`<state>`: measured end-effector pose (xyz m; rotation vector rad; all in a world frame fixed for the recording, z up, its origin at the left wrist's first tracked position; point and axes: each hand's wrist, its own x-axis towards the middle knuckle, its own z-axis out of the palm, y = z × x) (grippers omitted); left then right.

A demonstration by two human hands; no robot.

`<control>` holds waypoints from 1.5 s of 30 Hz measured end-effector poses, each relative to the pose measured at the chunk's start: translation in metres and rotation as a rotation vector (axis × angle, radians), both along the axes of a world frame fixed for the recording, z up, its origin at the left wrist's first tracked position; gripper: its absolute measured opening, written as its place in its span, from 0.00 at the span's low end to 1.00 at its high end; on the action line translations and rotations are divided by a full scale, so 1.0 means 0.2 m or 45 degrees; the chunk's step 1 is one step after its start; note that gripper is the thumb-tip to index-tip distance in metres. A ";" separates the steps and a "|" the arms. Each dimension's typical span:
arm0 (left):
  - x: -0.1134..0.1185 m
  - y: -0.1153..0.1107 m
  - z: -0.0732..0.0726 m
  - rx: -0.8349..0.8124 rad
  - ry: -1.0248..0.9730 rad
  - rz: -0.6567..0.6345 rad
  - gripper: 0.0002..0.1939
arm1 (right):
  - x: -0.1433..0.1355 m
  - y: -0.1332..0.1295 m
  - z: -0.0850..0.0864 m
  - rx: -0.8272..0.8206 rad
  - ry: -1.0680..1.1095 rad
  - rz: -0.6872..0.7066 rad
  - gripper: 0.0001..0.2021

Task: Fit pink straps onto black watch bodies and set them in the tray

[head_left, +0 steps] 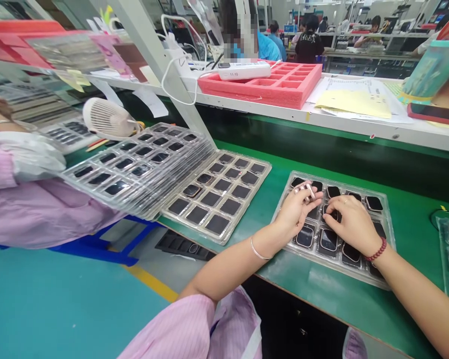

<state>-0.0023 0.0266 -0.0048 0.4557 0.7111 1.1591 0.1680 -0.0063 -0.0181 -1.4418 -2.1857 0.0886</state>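
Clear plastic tray (388,214) beneath, my left hand (294,212) curls around small shiny pieces (309,190) over its left half, my half-bent right hand (355,224) at a dark-faced piece (336,215) mid-tray, grip unclear.

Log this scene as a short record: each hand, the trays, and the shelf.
Left hand: over the near clear tray, apparently holding small shiny items, kind unclear
Right hand: fingers bent over the same tray; grip unclear
Near tray: dark-faced, rounded units in compartments
Beside it, toward the left: another tray, then a tray stack
Shelf: red foam tray, papers
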 end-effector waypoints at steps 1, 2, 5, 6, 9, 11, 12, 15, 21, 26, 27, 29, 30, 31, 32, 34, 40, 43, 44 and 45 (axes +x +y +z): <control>0.00 -0.01 0.00 0.019 0.025 -0.064 0.10 | 0.00 0.00 0.01 0.027 0.043 0.003 0.04; 0.00 -0.02 -0.01 0.045 0.048 -0.142 0.12 | -0.01 -0.01 0.02 0.067 0.100 0.019 0.05; 0.01 -0.04 -0.02 0.152 0.092 -0.370 0.14 | -0.03 -0.02 0.04 0.182 0.206 0.107 0.19; 0.01 -0.05 -0.02 0.185 0.105 -0.414 0.14 | -0.04 -0.03 0.05 0.181 0.200 0.143 0.21; 0.01 -0.05 -0.03 0.206 0.130 -0.418 0.13 | -0.05 -0.03 0.06 0.112 0.258 0.174 0.18; 0.00 -0.05 -0.02 0.142 0.139 -0.352 0.16 | -0.02 -0.02 0.07 0.039 0.403 0.094 0.16; 0.00 -0.04 -0.02 0.107 0.147 -0.323 0.18 | 0.00 -0.01 0.08 -0.016 0.477 0.048 0.16; 0.00 -0.03 0.01 0.038 0.183 -0.312 0.22 | 0.12 0.01 0.15 -0.195 0.527 -0.024 0.17; 0.00 -0.04 0.03 0.142 0.197 -0.465 0.23 | 0.29 -0.10 0.14 -0.244 0.202 -0.038 0.13; -0.07 -0.04 0.05 0.583 0.769 -0.598 0.28 | 0.32 -0.21 -0.01 -0.201 0.169 -0.031 0.11; -0.09 -0.03 0.06 0.734 0.976 -0.578 0.27 | 0.33 -0.23 -0.02 -0.200 0.165 -0.025 0.12; -0.13 -0.01 0.08 1.018 1.407 -0.495 0.26 | 0.32 -0.23 -0.02 -0.187 0.156 -0.010 0.13; -0.14 0.00 0.09 1.122 1.601 -0.463 0.25 | 0.31 -0.23 -0.01 -0.176 0.151 -0.003 0.13; -0.15 0.02 0.09 1.193 1.768 -0.464 0.25 | 0.29 -0.22 0.01 -0.167 0.147 0.007 0.14; -0.15 0.03 0.09 1.233 1.903 -0.500 0.25 | 0.27 -0.21 0.02 -0.158 0.145 0.026 0.14; -0.15 0.07 0.09 1.269 2.063 -0.622 0.25 | 0.22 -0.19 0.05 -0.132 0.150 0.080 0.14; -0.21 0.12 0.11 1.288 2.137 -0.668 0.29 | 0.19 -0.18 0.06 -0.093 0.180 0.123 0.13; -0.28 0.11 0.12 1.262 2.205 -0.618 0.28 | 0.30 -0.18 0.04 -0.106 0.206 0.024 0.13; -0.29 0.11 0.13 1.249 2.218 -0.605 0.26 | 0.34 -0.18 0.03 -0.109 0.218 -0.017 0.13; -0.30 0.11 0.12 1.239 2.230 -0.601 0.24 | 0.37 -0.17 0.03 -0.109 0.232 -0.060 0.14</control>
